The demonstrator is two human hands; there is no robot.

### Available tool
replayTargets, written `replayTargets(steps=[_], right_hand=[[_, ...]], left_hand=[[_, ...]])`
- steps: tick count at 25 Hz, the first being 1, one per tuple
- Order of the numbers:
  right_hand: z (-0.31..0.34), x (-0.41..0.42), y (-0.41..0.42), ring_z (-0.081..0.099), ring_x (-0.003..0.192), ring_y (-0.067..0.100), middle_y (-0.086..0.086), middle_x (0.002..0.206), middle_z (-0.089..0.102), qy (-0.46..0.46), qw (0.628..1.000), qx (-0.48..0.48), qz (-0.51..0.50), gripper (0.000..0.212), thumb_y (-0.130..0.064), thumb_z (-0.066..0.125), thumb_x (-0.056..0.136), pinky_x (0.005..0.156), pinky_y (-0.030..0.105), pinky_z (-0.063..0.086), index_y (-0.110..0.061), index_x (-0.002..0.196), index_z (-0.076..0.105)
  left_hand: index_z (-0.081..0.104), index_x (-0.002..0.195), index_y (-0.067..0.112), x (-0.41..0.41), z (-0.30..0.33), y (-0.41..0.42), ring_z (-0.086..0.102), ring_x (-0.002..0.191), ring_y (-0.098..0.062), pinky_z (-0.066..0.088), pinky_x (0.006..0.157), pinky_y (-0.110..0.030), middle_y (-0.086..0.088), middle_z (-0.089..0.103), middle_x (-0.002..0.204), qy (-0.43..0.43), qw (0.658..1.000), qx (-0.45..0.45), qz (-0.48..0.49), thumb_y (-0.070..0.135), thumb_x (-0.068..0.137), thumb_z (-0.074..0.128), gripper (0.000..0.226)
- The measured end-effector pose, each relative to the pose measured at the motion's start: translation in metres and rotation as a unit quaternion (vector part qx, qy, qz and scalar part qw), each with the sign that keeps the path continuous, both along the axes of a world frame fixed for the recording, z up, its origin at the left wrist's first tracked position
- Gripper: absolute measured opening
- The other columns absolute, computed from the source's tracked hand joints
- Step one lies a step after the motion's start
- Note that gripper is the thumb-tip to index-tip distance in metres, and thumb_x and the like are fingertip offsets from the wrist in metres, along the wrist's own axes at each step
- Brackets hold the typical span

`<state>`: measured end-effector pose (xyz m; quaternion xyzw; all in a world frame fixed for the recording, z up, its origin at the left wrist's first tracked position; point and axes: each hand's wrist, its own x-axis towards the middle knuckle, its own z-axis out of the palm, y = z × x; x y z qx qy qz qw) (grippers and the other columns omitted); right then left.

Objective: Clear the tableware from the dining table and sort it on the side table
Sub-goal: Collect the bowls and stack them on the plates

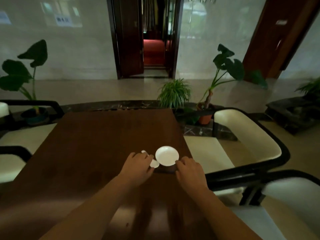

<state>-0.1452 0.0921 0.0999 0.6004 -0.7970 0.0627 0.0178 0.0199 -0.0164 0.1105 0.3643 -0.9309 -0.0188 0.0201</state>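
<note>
A white round plate (167, 155) sits near the right edge of the brown wooden table (97, 144), seemingly on a dark object (166, 168) beneath it. My right hand (188, 172) has its fingers curled at the plate's near right rim. My left hand (138, 165) covers small white pieces of tableware: a small white dish (154, 163) shows by its fingertips and another white piece (144, 151) peeks out behind its knuckles. How either hand grips is hidden by the hands' backs.
Cream chairs with black frames stand right (247, 135) and left (15, 144) of the table. Potted plants (174, 94) line a dark marble ledge beyond the far edge. An open dark wooden doorway (150, 40) lies ahead.
</note>
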Motion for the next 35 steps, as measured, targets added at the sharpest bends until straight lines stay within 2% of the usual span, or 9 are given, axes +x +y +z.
replayTargets(steps=[6, 10, 14, 19, 22, 24, 28, 31, 35], right_hand=[[-0.065, -0.070, -0.082, 0.048, 0.112, 0.027, 0.007, 0.128, 0.047, -0.030, 0.999, 0.009, -0.029, 0.036, -0.024, 0.046, 0.091, 0.084, 0.036, 0.045, -0.017, 0.126, 0.046], [-0.100, -0.083, -0.118, 0.052, 0.108, 0.033, 0.017, 0.120, 0.052, -0.143, 0.986, 0.009, -0.090, 0.032, -0.025, 0.047, 0.091, 0.084, 0.036, 0.044, -0.005, 0.116, 0.050], [-0.128, -0.081, -0.130, 0.062, 0.096, 0.034, 0.020, 0.110, 0.062, -0.277, 0.950, -0.004, -0.144, 0.027, -0.014, 0.048, 0.087, 0.071, 0.029, 0.045, -0.001, 0.110, 0.055], [-0.132, -0.077, -0.130, 0.066, 0.072, 0.024, 0.015, 0.112, 0.065, -0.460, 0.855, -0.085, -0.224, 0.028, -0.005, 0.055, 0.085, 0.055, 0.024, 0.055, -0.009, 0.112, 0.059], [-0.119, -0.069, -0.123, 0.059, 0.072, 0.018, 0.013, 0.117, 0.063, -0.502, 0.826, -0.117, -0.229, 0.031, -0.003, 0.059, 0.083, 0.057, 0.027, 0.057, -0.009, 0.114, 0.060], [-0.101, -0.058, -0.113, 0.057, 0.076, 0.017, 0.012, 0.119, 0.061, -0.536, 0.801, -0.131, -0.231, 0.033, -0.003, 0.062, 0.082, 0.054, 0.025, 0.056, -0.010, 0.115, 0.060], [-0.054, -0.020, -0.069, 0.063, 0.089, 0.023, 0.013, 0.122, 0.059, -0.610, 0.752, -0.142, -0.206, 0.036, -0.006, 0.063, 0.084, 0.050, 0.022, 0.056, -0.011, 0.119, 0.058], [-0.020, 0.025, -0.010, 0.062, 0.075, 0.016, 0.015, 0.112, 0.062, -0.650, 0.729, -0.128, -0.175, 0.028, -0.008, 0.058, 0.088, 0.047, 0.020, 0.055, -0.010, 0.116, 0.060], [0.004, 0.094, 0.082, 0.067, 0.070, 0.007, -0.003, 0.093, 0.066, -0.625, 0.766, -0.111, -0.105, 0.022, -0.011, 0.060, 0.086, 0.049, 0.011, 0.051, -0.029, 0.099, 0.064]], left_hand=[[0.042, 0.127, 0.020, -0.071, -0.058, -0.076, 0.050, 0.111, -0.024, 0.035, 0.095, -0.038, -0.004, 0.052, 0.122, -0.017, 1.000, -0.013, 0.006, 0.036, 0.090, 0.046, 0.041], [0.041, 0.130, 0.008, -0.100, -0.099, -0.100, 0.050, 0.113, -0.030, 0.043, 0.086, -0.038, -0.014, 0.049, 0.127, 0.074, 0.980, 0.131, 0.133, 0.031, 0.091, 0.048, 0.045], [0.060, 0.100, -0.002, -0.109, -0.121, -0.115, 0.060, 0.094, -0.030, 0.045, 0.069, -0.034, -0.020, 0.063, 0.107, 0.109, 0.941, 0.215, 0.236, 0.019, 0.087, 0.055, 0.025], [0.068, 0.087, -0.001, -0.101, -0.124, -0.110, 0.067, 0.090, -0.031, 0.055, 0.083, -0.044, -0.022, 0.069, 0.092, 0.276, 0.848, 0.336, 0.302, 0.000, 0.081, 0.060, 0.010], [0.062, 0.089, 0.004, -0.087, -0.108, -0.097, 0.066, 0.082, -0.030, 0.057, 0.067, -0.037, -0.021, 0.064, 0.105, 0.346, 0.773, 0.406, 0.343, -0.006, 0.081, 0.060, 0.014], [0.061, 0.100, 0.001, -0.072, -0.088, -0.083, 0.064, 0.071, -0.023, 0.054, 0.058, -0.029, -0.015, 0.060, 0.107, 0.365, 0.752, 0.422, 0.351, -0.005, 0.082, 0.061, 0.019], [0.059, 0.116, -0.001, -0.023, -0.039, -0.031, 0.061, 0.066, -0.012, 0.054, 0.052, -0.021, -0.014, 0.062, 0.107, 0.396, 0.762, 0.401, 0.321, -0.001, 0.084, 0.060, 0.032], [0.064, 0.109, -0.001, 0.032, 0.004, 0.023, 0.062, 0.059, -0.006, 0.054, 0.050, -0.013, -0.010, 0.064, 0.088, 0.385, 0.803, 0.364, 0.274, 0.001, 0.085, 0.060, 0.025], [0.068, 0.104, 0.012, 0.120, 0.027, 0.108, 0.064, 0.059, 0.005, 0.050, 0.053, -0.007, 0.004, 0.067, 0.077, 0.355, 0.845, 0.320, 0.239, 0.005, 0.083, 0.062, 0.023]])
